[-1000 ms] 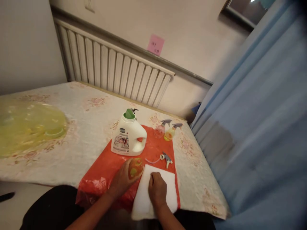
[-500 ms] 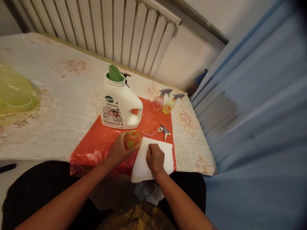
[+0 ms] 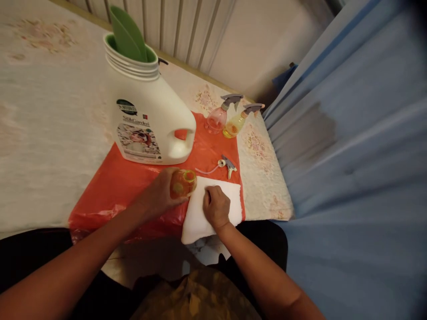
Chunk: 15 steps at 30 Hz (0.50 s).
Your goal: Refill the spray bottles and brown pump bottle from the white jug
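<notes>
Since the earlier frame your view leans in: the white jug (image 3: 153, 120) looms larger and the yellow plastic at the left has gone from sight, while both hands keep their places. Your left hand (image 3: 166, 189) curls round the see-through bottle (image 3: 182, 186), between thumb and fingers, over the red sheet (image 3: 106, 184) near the front edge of the worktop (image 3: 40, 124). Your right hand (image 3: 216, 206) is a fist on the white towel (image 3: 196, 218), just right of the bottle, its inside hidden

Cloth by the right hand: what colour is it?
The cloth is plain white, best seen in the head view.
</notes>
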{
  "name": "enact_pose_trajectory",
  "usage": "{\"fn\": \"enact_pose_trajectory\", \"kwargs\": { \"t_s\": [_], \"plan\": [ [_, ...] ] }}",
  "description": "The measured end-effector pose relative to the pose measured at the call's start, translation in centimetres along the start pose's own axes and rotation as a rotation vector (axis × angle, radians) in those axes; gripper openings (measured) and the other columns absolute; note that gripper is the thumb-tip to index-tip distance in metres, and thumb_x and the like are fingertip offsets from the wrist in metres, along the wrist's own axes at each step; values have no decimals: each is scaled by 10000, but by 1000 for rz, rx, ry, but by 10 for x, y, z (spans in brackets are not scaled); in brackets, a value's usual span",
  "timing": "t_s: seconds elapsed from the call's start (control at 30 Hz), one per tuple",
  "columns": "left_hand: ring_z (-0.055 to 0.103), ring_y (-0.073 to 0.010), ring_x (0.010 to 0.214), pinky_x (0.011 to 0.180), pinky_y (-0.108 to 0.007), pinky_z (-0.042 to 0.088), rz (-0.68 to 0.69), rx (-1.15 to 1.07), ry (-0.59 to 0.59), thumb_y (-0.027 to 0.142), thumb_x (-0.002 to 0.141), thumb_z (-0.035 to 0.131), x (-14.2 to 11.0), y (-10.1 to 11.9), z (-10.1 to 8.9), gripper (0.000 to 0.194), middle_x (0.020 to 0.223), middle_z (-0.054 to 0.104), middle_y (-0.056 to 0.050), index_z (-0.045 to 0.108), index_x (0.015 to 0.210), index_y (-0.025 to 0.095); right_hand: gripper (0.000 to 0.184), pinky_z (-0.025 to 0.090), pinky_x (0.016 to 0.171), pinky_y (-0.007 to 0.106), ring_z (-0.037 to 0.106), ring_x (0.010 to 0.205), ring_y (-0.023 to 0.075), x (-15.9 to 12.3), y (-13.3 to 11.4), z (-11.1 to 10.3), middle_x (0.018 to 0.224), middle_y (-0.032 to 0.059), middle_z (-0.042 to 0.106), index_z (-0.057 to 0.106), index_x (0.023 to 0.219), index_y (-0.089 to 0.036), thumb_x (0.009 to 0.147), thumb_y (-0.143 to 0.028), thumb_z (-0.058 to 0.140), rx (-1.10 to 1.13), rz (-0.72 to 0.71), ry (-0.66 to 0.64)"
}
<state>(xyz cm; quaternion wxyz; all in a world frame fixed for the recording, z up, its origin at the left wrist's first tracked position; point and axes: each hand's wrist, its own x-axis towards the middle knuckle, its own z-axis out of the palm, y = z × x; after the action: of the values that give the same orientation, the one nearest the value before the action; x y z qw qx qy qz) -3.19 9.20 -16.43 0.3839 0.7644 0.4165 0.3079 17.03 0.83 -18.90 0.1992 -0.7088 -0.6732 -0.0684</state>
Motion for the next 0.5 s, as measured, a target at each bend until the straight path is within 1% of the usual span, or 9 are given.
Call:
{"fn": "enact_pose_trajectory", "kwargs": {
  "t_s": [0.1,0.23,0.37,0.5],
  "plan": [
    [574,-277,1097,968,-478,496,28,2,0,428,706,749,-2,-1,0,699,1189,548,-100,425,1270,171,187,457,728,270,599,821,177,0,0,0,890,50,628,615,1008,-174,900,-138,467,-7,1,-13],
    [562,-283,1125,988,-499,483,11,11,-26,477,717,740,-4,-4,0,714,1219,547,-94,410,1291,210,196,465,730,273,602,825,177,2,-3,0,894,51,628,616,1015,-170,908,-138,455,-8,0,-21],
    [545,-299,1178,1019,-508,467,18,-9,-30,467,701,755,-3,-11,1,745,1260,543,-92,398,1312,234,199,471,731,278,605,825,180,4,-4,1,884,54,627,617,1017,-173,913,-143,450,1,-5,-19],
    [545,-313,1181,1015,-542,468,-12,-27,-44,467,685,765,-3,-11,0,769,1260,543,-98,398,1318,228,201,470,728,277,607,823,178,4,-4,1,885,56,628,621,1015,-167,917,-138,448,2,-10,-22]
  ]
}}
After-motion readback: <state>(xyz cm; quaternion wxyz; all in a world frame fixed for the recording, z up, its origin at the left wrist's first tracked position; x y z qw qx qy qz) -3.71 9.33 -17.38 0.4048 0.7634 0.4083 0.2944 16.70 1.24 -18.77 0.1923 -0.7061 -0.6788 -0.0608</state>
